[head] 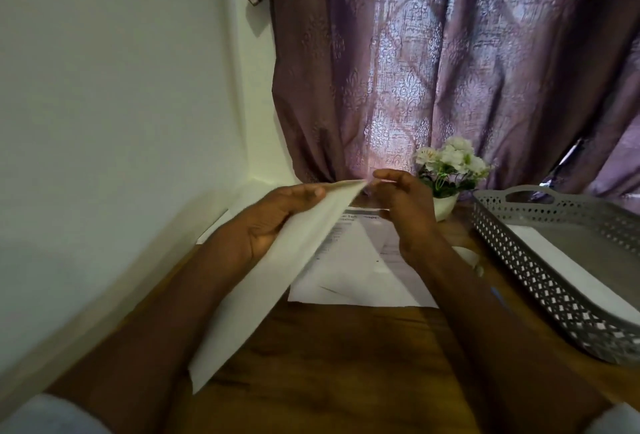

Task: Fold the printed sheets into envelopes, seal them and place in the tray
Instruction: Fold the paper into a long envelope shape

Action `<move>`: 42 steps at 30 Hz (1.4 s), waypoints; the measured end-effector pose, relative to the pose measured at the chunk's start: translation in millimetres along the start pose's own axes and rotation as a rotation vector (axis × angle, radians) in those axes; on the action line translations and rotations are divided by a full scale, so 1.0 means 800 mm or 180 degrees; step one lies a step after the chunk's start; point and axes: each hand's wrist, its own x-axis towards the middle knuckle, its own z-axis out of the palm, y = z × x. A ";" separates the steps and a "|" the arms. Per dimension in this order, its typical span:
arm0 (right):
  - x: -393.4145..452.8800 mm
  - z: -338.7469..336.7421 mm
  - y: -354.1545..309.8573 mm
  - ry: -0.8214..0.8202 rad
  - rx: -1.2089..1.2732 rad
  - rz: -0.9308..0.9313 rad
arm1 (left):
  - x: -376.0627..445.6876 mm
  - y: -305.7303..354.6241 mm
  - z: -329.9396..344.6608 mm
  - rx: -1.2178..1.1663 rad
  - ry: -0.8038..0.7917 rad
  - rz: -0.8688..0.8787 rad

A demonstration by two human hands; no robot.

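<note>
Broadly, the wooden table [329,357] carries everything, and the grey perforated tray [540,281] sits at its right side with a white envelope [568,270] already laid flat inside, well apart from both hands. Nearer the middle, a printed sheet [349,274] lies flat on the table, partly hidden beneath the forearms and the item being worked. That item, a long white envelope [270,277], is held up off the table and slanted, its near corner low toward the body and its far end raised between the two hands. It is judged to be light, thin and limp, easily creased or bent if squeezed mid-span, so it is best taken at the edges, with the long side supported. The left hand [277,218] is wrapped around the upper long edge, thumb on the facing side and fingers behind. The right hand [398,198] is curled at the far tip, where the flap end appears to be pinched, though the exact contact is blurred. Behind it, a small pot of white flowers [446,170] stands against the curtain.
</note>
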 end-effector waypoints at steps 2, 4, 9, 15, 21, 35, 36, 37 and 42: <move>-0.002 -0.009 0.003 0.0433 -0.1497 -0.0333 | 0.000 0.002 -0.016 -0.0058 0.0235 0.0025; -0.011 -0.014 0.003 0.0333 -0.2675 -0.0289 | -0.001 0.002 -0.029 -0.0071 0.0468 0.0004; -0.025 -0.011 0.020 -0.0492 -0.3635 -0.0043 | 0.008 -0.007 -0.050 0.0295 0.0971 -0.0117; -0.043 0.003 0.028 -0.0698 -0.4195 -0.0036 | 0.019 -0.015 -0.049 0.0402 0.1100 -0.0219; -0.042 0.008 0.018 -0.0681 -0.3717 0.0407 | 0.027 -0.026 -0.039 0.0617 0.1108 -0.0208; -0.012 -0.013 -0.004 0.0230 -0.0304 0.1081 | 0.028 -0.026 -0.030 0.1057 0.1189 -0.0120; -0.011 -0.015 -0.007 0.0253 -0.0146 0.1027 | 0.028 -0.026 -0.030 0.1061 0.1181 -0.0121; -0.009 -0.017 -0.010 0.0269 -0.0026 0.0975 | 0.029 -0.026 -0.030 0.1057 0.1184 -0.0116; -0.004 -0.025 -0.020 0.0576 0.0332 0.0533 | 0.026 -0.027 -0.027 0.1064 0.1134 -0.0079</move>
